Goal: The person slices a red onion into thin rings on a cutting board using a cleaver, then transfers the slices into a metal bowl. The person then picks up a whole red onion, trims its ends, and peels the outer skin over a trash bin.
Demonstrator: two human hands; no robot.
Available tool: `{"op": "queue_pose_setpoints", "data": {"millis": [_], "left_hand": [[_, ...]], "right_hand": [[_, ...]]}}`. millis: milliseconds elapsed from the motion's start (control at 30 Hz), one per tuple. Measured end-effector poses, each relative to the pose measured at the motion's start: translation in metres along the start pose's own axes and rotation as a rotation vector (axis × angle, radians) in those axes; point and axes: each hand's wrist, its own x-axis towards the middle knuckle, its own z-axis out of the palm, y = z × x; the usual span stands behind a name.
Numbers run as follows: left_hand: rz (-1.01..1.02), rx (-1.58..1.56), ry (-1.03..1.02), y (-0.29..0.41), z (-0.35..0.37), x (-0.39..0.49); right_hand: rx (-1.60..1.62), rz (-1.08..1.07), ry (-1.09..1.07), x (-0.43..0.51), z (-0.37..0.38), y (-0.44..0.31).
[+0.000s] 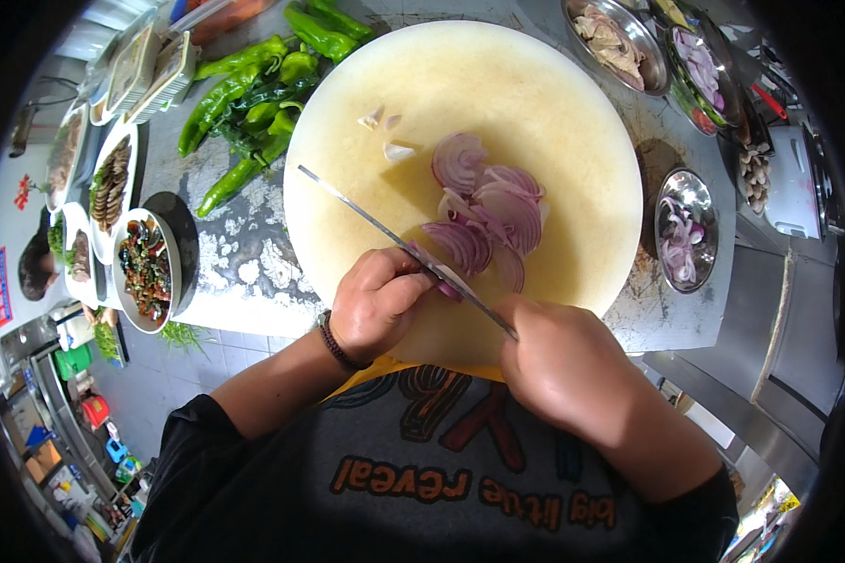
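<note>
My right hand (560,352) grips the handle of a knife (373,222), its blade reaching up and left across a round cutting board (570,127). Against the blade, my left hand (377,302) pinches a piece of red onion (453,290), mostly covered by the fingers and the steel. Just beyond the blade lies a loose heap of sliced red onion (503,204) on the board. Farther up, a few small pale onion bits or garlic cloves (398,150) lie apart from the heap. The knife's handle is hidden inside my right fist.
Long green peppers (232,98) crowd the board's left side. A bowl of dark chopped food (144,271) and plates of sliced food (113,186) stand farther left. At right are a metal bowl of onion pieces (679,246) and a metal bowl of pale slices (612,49). Another person (39,264) appears far left.
</note>
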Motion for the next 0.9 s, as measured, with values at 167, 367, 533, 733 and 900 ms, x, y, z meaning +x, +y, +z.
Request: {"op": "queue_pose_setpoints", "data": {"millis": [167,367,533,733,900], "left_hand": [[0.038,0.016,0.039,0.001,-0.001,-0.001],[0.025,-0.004,0.08,0.007,-0.002,0.004],[-0.065,0.01,0.064,0.016,-0.007,0.003],[-0.077,0.021,0.064,0.019,-0.01,-0.001],[-0.002,0.033,0.07,0.013,-0.005,0.0]], "right_hand": [[-0.024,-0.029,0.07,0.033,0.015,-0.005],[0.013,-0.013,0.137,0.045,0.013,0.009],[0.117,0.04,0.203,0.022,-0.003,0.016],[0.037,0.026,0.099,-0.014,-0.011,0.012],[-0.036,-0.014,0.095,-0.024,-0.002,0.011]]}}
